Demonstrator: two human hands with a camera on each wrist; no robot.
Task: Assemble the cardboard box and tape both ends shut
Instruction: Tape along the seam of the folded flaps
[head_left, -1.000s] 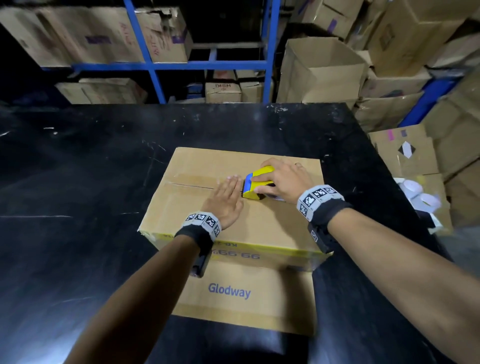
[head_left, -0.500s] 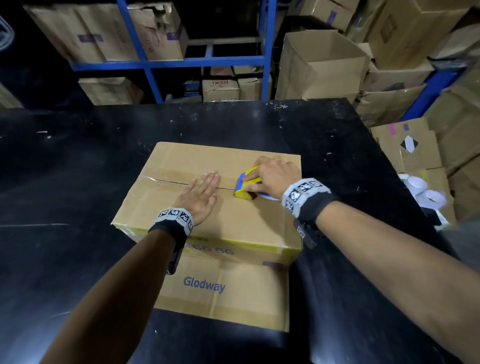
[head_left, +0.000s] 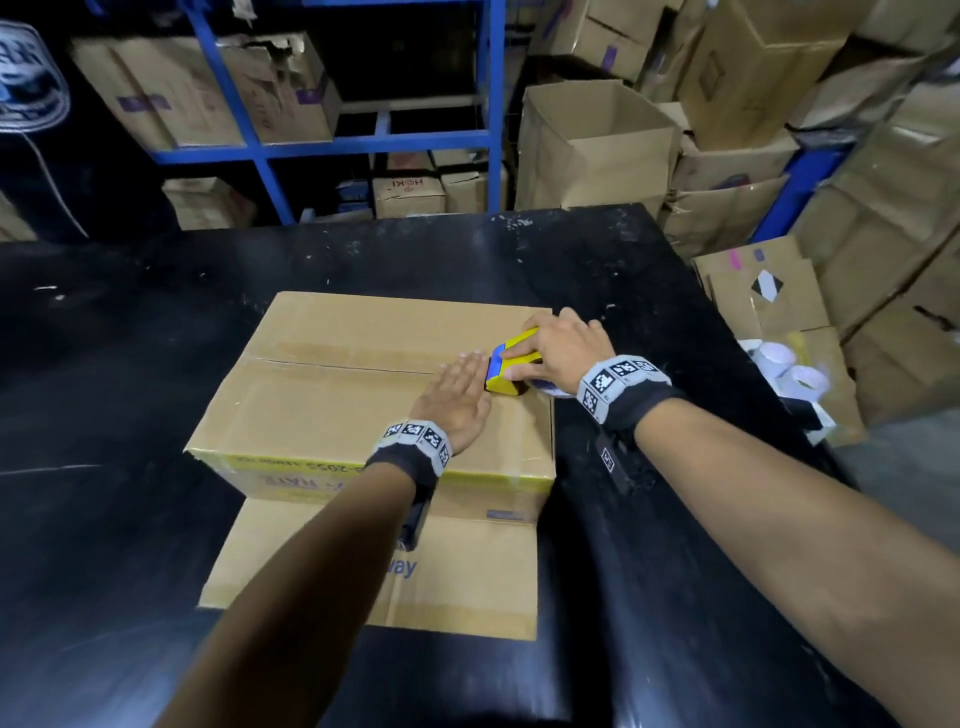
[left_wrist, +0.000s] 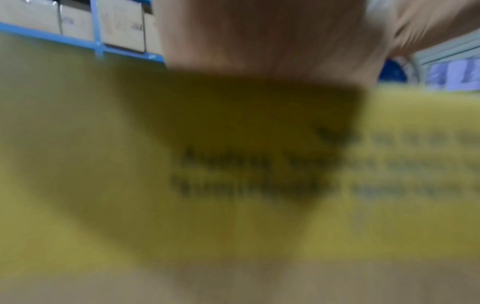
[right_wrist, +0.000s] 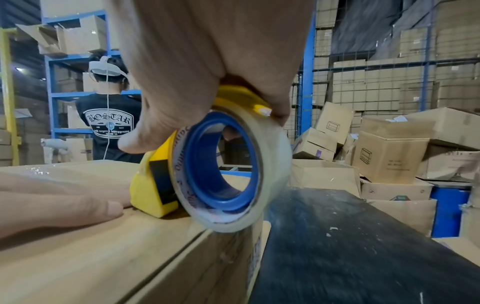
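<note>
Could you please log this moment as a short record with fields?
Surface: black table
Box: cardboard box lying flat, top flaps closed
Tool: yellow tape dispenser near the box's right edge, on the centre seam
Right hand: grips the dispenser
Left hand: flat on the box top, beside the dispenser
Surroundings: blue shelving, stacked cartons

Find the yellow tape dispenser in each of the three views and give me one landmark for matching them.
Head: the tape dispenser sits right of centre, on the seam near the box's right edge, gripped by the right hand.
Left wrist: not in view; the picture is blurred and shows mostly the box's yellow printed side.
Right wrist: centre, with its clear tape roll facing the camera.
Shared landmark: the blue shelving behind the table.
</note>
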